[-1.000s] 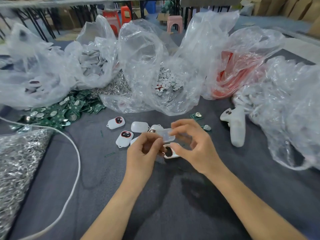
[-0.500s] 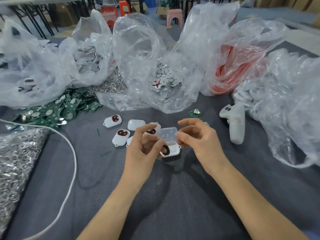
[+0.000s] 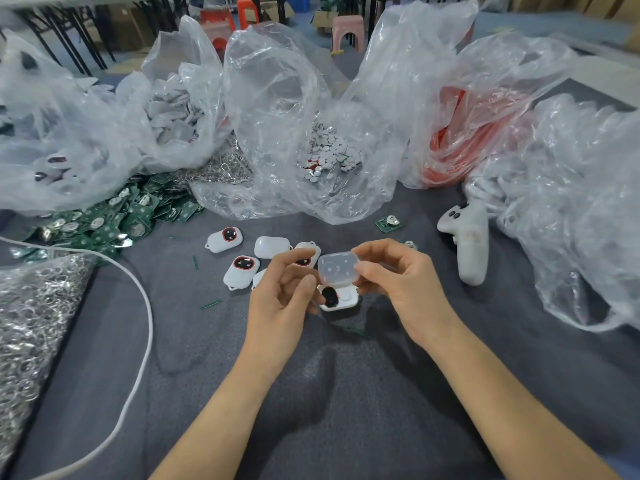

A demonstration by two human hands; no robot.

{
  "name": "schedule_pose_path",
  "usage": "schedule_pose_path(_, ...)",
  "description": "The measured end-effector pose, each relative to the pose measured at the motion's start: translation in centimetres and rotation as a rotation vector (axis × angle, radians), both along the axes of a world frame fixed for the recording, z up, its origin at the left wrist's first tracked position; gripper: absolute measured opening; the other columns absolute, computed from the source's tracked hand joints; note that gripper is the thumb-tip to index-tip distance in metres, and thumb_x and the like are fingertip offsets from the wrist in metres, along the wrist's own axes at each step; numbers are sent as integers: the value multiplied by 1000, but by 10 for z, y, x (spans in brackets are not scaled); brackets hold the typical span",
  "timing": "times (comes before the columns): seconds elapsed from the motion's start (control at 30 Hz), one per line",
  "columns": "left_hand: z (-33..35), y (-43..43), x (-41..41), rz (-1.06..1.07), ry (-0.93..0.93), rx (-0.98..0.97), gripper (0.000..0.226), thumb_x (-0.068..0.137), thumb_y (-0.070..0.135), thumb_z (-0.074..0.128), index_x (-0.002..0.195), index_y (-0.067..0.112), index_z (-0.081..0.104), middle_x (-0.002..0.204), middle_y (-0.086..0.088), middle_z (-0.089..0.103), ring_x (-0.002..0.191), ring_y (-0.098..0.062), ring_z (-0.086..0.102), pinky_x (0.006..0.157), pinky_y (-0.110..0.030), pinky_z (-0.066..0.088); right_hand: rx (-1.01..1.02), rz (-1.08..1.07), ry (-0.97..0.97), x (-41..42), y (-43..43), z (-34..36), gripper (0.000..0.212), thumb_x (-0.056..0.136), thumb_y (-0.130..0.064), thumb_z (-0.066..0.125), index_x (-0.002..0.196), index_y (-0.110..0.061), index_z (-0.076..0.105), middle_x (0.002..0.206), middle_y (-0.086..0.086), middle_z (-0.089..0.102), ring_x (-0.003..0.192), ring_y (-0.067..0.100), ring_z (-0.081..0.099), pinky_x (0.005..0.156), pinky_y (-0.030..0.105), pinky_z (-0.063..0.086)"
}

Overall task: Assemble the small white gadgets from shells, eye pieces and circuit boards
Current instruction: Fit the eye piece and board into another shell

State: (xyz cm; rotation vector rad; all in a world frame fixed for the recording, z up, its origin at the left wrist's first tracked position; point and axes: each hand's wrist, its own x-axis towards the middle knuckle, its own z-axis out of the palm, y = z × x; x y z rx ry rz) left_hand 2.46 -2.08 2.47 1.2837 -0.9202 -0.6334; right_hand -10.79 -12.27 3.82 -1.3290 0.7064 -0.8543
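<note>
Your right hand [image 3: 398, 282] pinches the top shell [image 3: 337, 268] just above the bottom shell [image 3: 343, 303]. Your left hand [image 3: 284, 296] curls by the eye piece [image 3: 329, 296]; holding or not, I can't tell. Line edges up, press softly.

Right grip [image 3: 398, 282]: pinches a translucent shell half [image 3: 337, 268] by its right edge.
Left grip [image 3: 284, 292]: holds a white shell [image 3: 344, 301] just below it — black eye piece [image 3: 330, 295] inside.
Tabletop [image 3: 346, 427]: finished gadgets [image 3: 241, 271] beyond the left grip; green circuit boards [image 3: 104, 223] heaped far left.
</note>
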Motion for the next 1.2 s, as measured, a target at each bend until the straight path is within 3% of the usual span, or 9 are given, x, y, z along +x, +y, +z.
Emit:
schedule_pose_path(0.2,-4,-1,0,40,-171,71,19,86,17,63,101,30,66,79,4,65,61,-13,52,56,-20,45,-34,100,48,0,2,0,26,83,7,60,80,-15,74,78,9,72,70,15,65,63,26,56)
schedule_pose_path(0.3,-5,0,-1,18,-336,131,23,87,12,68,85,35,66,77,5,67,64,-19,56,61,-28,46,-80,136,69,1,4,0,22,84,5,63,87,-14,73,79,4,72,73,17,66,69,29,57)
schedule_pose_path(0.43,-1,-2,0,34,-98,113,23,87,-2,62,81,20,62,66,4,68,54,-7,59,53,-18,48,-37,120,6,3,6,1,22,80,0,70,95,-15,70,78,-4,68,75,12,64,71,27,57)
schedule_pose_path(0.53,2,-2,2,8,95,63,10,88,-3,60,84,4,55,70,-5,72,60,-17,69,56,-20,53,-106,167,116,5,10,0,20,78,-4,74,95,-14,69,89,6,71,82,18,66,79,33,56)
schedule_pose_path(0.67,3,-1,0,-38,140,47,9,87,4,62,82,8,56,78,-6,73,64,-22,71,57,-25,55,-156,138,138,5,10,0,13,81,-2,70,85,-14,68,81,2,71,77,13,67,74,22,54)
schedule_pose_path(0.8,-3,-2,4,65,-46,80,17,89,3,62,83,19,63,84,6,72,67,-14,68,58,-28,55,-82,34,58,-1,1,2,10,85,0,66,83,-10,68,73,1,69,66,7,62,61,21,54)
schedule_pose_path(0.9,-5,0,15,100,-274,131,25,86,3,66,94,27,63,96,15,69,83,-4,64,73,-20,51,-228,-1,259,-5,-6,-1,11,84,-4,68,86,-15,72,77,-1,71,62,1,59,59,15,47)
schedule_pose_path(1.03,-10,3,21,-97,-572,263,64,76,14,78,125,39,44,119,16,58,114,6,50,91,-10,37,-322,-34,411,-2,-8,-7,16,80,-7,73,78,-21,67,72,-7,69,63,-3,59,61,7,43)
schedule_pose_path(1.2,-12,0,19,-121,-705,216,71,75,11,78,129,40,41,111,19,62,106,2,50,96,-16,36,-344,21,414,1,-7,-9,21,81,-6,71,73,-26,67,69,-11,68,65,-5,61,64,8,44)
